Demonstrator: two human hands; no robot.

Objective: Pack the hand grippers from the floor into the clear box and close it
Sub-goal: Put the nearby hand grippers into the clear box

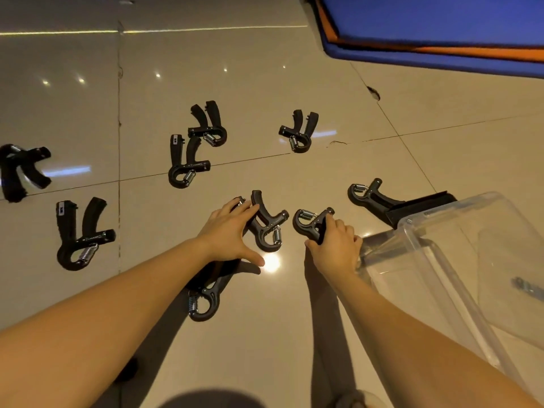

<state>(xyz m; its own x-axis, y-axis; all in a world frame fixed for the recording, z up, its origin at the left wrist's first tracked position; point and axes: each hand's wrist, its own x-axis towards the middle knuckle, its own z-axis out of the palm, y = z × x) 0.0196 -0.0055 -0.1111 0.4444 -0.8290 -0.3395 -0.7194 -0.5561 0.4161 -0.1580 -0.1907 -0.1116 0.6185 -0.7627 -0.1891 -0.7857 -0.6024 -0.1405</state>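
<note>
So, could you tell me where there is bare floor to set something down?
Bare tile: between the forearms, and from the far hand gripper to the blue mat. Crowded around left hand, right hand and clear box.

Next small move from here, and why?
Probably lift the right hand and carry its hand gripper into the clear box. Its fingers already curl round the handle, and the box sits open just beside it. The left hand only rests open on a second gripper.
</note>
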